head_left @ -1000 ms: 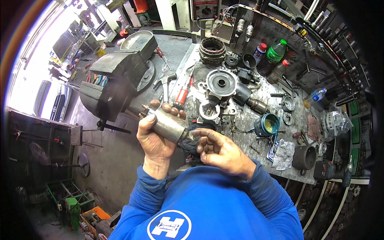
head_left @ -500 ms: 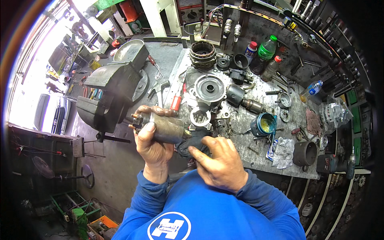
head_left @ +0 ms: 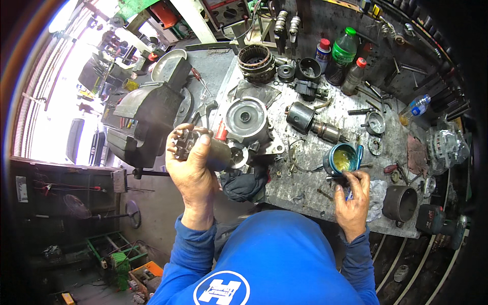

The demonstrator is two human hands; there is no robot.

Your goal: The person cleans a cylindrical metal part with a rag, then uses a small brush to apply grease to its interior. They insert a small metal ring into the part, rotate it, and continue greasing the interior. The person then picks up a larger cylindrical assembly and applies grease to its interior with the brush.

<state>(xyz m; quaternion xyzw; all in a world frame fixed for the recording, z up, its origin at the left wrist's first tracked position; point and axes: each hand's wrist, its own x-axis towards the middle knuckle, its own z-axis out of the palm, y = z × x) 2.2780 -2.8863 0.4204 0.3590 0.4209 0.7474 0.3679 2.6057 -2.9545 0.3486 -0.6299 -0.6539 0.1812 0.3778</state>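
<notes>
My left hand [head_left: 195, 162] is wrapped round a starter solenoid [head_left: 219, 155], a metal cylinder whose end with copper terminals faces left. It is raised in front of the bench vise [head_left: 147, 114]. Beside it lies a dark cloth [head_left: 244, 184], below a round-faced metal housing [head_left: 246, 119]. My right hand [head_left: 353, 201] is at the near rim of a teal cup [head_left: 333, 161] with yellow grease [head_left: 344, 159] inside. Its fingers are bent and apart, with nothing visible between them; whether they touch the cup I cannot tell.
An armature [head_left: 328, 131], a copper-wound stator [head_left: 255, 63] and several bottles, one with a green cap [head_left: 341, 56], stand farther back on the bench. A dark hollow cylinder [head_left: 399, 204] and a cordless drill [head_left: 432, 219] are at the right. A red-handled tool [head_left: 216, 136] lies behind the solenoid.
My right hand has left the dark cloth and moved right to the grease cup. My left hand has turned the solenoid so its terminal end shows more. The view has shifted slightly.
</notes>
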